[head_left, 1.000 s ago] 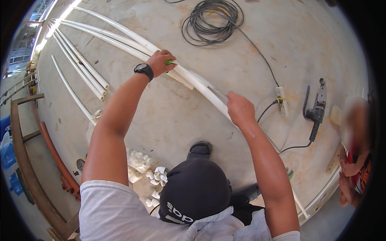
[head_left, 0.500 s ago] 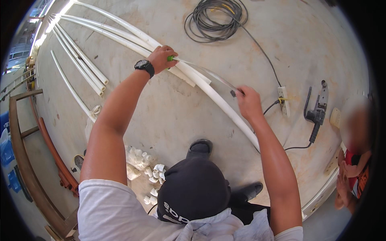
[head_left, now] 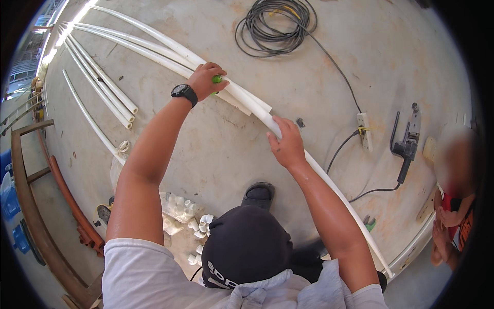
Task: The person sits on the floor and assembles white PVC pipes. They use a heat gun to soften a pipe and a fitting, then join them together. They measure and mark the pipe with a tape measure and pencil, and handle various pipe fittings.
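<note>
My left hand [head_left: 208, 81], with a black watch on the wrist, is closed around a small green tape measure [head_left: 217, 79] beside a long white pipe [head_left: 334, 188]. Its metal blade does not show now. Farther down the same pipe, my right hand [head_left: 288, 141] has its fingers over the top and the thumb at the near side. The pipe runs from the far left to the lower right, where its end [head_left: 389, 274] shows past my right forearm. Other white pipes [head_left: 154, 57] lie beside it under my left hand.
Several more pipes [head_left: 103, 95] lie left. White fittings [head_left: 180, 207] are near my feet. A coiled black cable [head_left: 275, 28] leads to a power strip [head_left: 364, 131]; a corded black tool [head_left: 406, 144] lies right. A person [head_left: 450, 216] sits at the right edge. A brown frame [head_left: 31, 206] stands left.
My right hand has left the pulled-out tape blade and moved left and down onto the pipe. The blade no longer shows. My left hand has stayed nearly in place with the tape measure.
</note>
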### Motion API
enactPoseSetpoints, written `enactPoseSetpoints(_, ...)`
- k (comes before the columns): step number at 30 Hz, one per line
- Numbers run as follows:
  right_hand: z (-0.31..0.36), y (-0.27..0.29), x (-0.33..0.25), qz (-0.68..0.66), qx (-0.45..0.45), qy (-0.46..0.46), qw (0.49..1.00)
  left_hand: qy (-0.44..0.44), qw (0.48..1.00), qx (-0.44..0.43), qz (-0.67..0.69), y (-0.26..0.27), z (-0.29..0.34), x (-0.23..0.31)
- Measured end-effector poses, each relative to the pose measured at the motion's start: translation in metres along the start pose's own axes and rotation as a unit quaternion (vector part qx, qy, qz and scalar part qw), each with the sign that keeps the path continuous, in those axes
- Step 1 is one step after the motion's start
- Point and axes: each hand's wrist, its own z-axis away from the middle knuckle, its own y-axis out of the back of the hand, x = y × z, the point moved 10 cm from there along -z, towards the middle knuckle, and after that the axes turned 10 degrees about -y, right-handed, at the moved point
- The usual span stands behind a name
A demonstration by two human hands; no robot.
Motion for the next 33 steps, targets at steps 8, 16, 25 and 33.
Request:
enactPoseSetpoints(8, 0.038, 0.062, 0.035, 0.001, 0.035, -0.019, 0.999, 0.005, 1.0, -0.002, 0.001, -0.003, 0.002, -0.004)
enactPoseSetpoints(16, 0.112, 0.094, 0.133, 0.156, -0.149, -0.163, 0.963, 0.002, 1.0, 0.001, 0.023, -0.006, -0.001, -0.007)
enactPoseSetpoints(25, 0.145, 0.094, 0.16, 0.077, -0.083, -0.118, 0.987, -0.101, 0.991, -0.062, -0.061, -0.021, 0.002, -0.027)
enactPoseSetpoints(33, 0.215, 0.148, 0.175, 0.119, -0.106, -0.163, 0.974, -0.133, 0.988, -0.069, 0.039, -0.039, 0.016, 0.035)
